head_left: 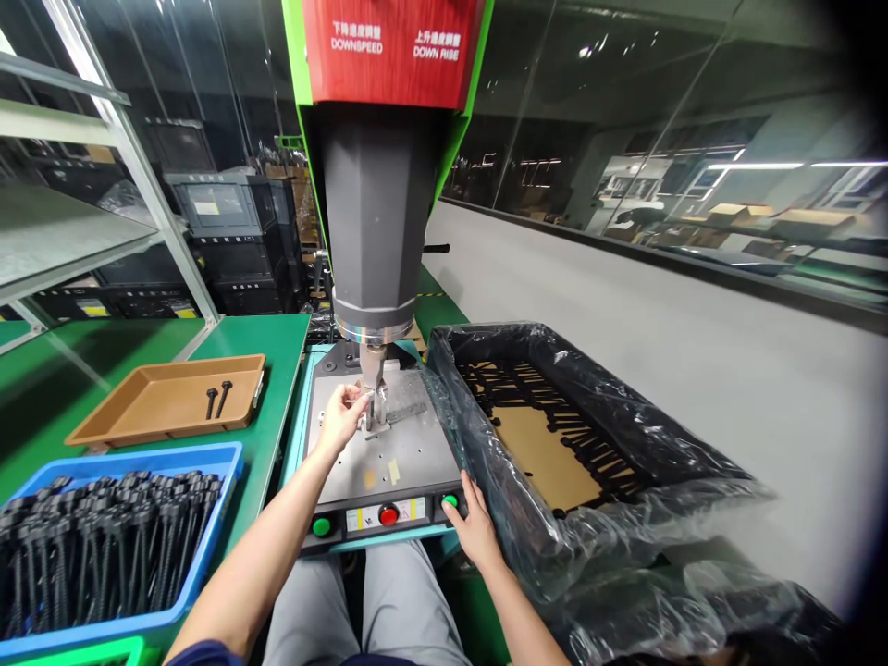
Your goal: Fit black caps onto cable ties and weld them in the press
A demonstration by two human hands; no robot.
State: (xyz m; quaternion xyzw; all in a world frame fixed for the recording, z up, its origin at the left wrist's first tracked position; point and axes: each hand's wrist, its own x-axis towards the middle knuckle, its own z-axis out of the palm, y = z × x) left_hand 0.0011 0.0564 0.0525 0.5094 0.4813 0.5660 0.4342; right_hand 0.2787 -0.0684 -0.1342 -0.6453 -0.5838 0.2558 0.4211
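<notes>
My left hand reaches to the metal fixture on the press plate, thumb and fingertips pinched together right beside the horn. What sits between those fingertips is too small to make out. Above them hangs the dark grey head of the press machine. My right hand lies over the right corner of the control panel, fingers extended along its edge and thumb at the right green button. A red button and a left green button sit on the same panel.
On the left, a blue bin holds many black strap-like plastic parts. Behind it, a brown tray carries two black parts. To the right stands a plastic-lined black box with more black parts on cardboard.
</notes>
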